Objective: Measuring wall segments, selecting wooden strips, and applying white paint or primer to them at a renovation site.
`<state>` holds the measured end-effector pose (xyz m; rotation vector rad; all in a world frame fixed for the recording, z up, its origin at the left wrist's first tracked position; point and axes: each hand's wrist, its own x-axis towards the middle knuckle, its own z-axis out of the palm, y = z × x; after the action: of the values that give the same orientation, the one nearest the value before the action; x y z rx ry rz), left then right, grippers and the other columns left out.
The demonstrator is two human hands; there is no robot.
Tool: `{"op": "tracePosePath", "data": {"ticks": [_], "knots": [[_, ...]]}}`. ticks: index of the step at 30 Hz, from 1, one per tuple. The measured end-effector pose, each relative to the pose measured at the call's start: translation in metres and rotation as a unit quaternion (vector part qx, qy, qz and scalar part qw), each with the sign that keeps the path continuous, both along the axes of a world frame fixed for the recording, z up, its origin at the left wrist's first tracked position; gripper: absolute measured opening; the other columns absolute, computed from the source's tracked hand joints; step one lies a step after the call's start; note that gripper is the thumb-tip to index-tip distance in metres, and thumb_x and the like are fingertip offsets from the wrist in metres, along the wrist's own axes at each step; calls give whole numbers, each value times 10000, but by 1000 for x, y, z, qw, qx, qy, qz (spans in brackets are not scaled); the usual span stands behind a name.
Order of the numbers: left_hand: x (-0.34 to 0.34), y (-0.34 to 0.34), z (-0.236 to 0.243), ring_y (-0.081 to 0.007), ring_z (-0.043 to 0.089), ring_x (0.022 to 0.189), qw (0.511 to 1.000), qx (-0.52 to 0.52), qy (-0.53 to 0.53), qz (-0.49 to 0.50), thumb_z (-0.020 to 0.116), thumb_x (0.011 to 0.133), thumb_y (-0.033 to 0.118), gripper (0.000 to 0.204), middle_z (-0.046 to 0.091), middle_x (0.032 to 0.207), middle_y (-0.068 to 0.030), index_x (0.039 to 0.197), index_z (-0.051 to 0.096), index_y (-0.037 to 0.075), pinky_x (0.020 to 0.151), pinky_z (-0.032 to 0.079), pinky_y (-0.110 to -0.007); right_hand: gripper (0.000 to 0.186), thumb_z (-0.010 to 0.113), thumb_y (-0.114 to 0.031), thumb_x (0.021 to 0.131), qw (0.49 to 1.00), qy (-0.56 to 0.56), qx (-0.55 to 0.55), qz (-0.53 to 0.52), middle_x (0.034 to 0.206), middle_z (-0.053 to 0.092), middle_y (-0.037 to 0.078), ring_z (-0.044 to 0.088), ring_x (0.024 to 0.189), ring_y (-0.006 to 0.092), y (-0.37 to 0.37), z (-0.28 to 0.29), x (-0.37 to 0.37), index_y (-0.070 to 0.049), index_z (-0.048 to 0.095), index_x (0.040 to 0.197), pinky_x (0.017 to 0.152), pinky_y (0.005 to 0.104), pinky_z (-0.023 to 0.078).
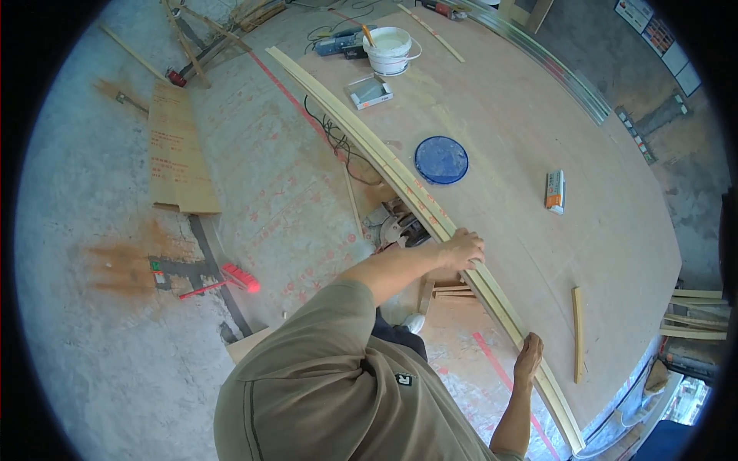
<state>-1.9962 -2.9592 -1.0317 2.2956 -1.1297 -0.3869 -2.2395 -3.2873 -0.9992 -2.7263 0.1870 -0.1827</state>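
Note:
Long pale wooden strips [407, 184] lie side by side along the near edge of a wide board table [623, 230], running from the upper left to the lower right. My left hand [464, 247] grips the strips near their middle, fingers curled over the top. Lower down, my right hand [529, 355] is closed around the same strips. Beneath the edge, beside my left forearm, a power saw [396, 223] is partly hidden. A short wooden piece [577, 334] lies on the table to the right of my right hand.
On the table are a blue lid [441, 160], a small box [555, 191], an open box [370, 91], a white bucket [386, 50], blue tools [338, 44] and metal channels [569, 84]. Cables [342, 142] hang at the near edge. A red broom [241, 278] and cardboard [181, 154] lie on the floor.

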Motion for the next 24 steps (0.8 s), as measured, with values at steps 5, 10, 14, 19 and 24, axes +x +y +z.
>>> {"op": "tracePosePath", "data": {"ticks": [5, 10, 14, 19, 24], "knots": [[-8, 11, 6, -229, 466, 1226, 996, -49, -70, -19, 746, 785, 309, 425, 560, 1211, -30, 1175, 655, 166, 1024, 291, -498, 288, 568, 1, 887, 996, 76, -22, -37, 1148, 592, 217, 571, 1047, 389, 11, -7, -5, 8, 553, 1175, 880, 471, 468], [-7, 119, 39, -253, 504, 1174, 974, -196, -113, 31, 745, 787, 287, 367, 571, 1192, -52, 1104, 646, 130, 991, 333, -484, 492, 624, -46, 877, 990, -14, -133, -33, 1331, 494, 227, 466, 1243, 398, 131, 36, 43, 6, 465, 1340, 1004, 469, 403], [1, 284, 5, -275, 550, 985, 959, -234, -15, 161, 738, 761, 239, 200, 604, 929, -76, 846, 642, 85, 883, 379, -444, 417, 618, -69, 907, 999, -36, -21, -20, 1217, 567, 214, 551, 1135, 375, 279, 52, 136, 15, 510, 1300, 948, 436, 452], [-11, 532, -49, -378, 582, 700, 941, -153, 86, 289, 684, 818, 241, 239, 601, 719, -171, 770, 628, 13, 618, 446, -435, 289, 643, -117, 915, 995, -53, 79, 14, 791, 607, 146, 600, 718, 257, 467, 104, 304, 1, 602, 1176, 679, 366, 480], [-7, 704, -32, -369, 604, 691, 905, -18, 187, 381, 640, 868, 308, 303, 610, 719, -185, 815, 637, 10, 628, 461, -450, 359, 685, -266, 886, 988, -99, 120, -7, 648, 596, 132, 553, 567, 235, 593, 167, 495, -69, 628, 1180, 576, 382, 452]]}}
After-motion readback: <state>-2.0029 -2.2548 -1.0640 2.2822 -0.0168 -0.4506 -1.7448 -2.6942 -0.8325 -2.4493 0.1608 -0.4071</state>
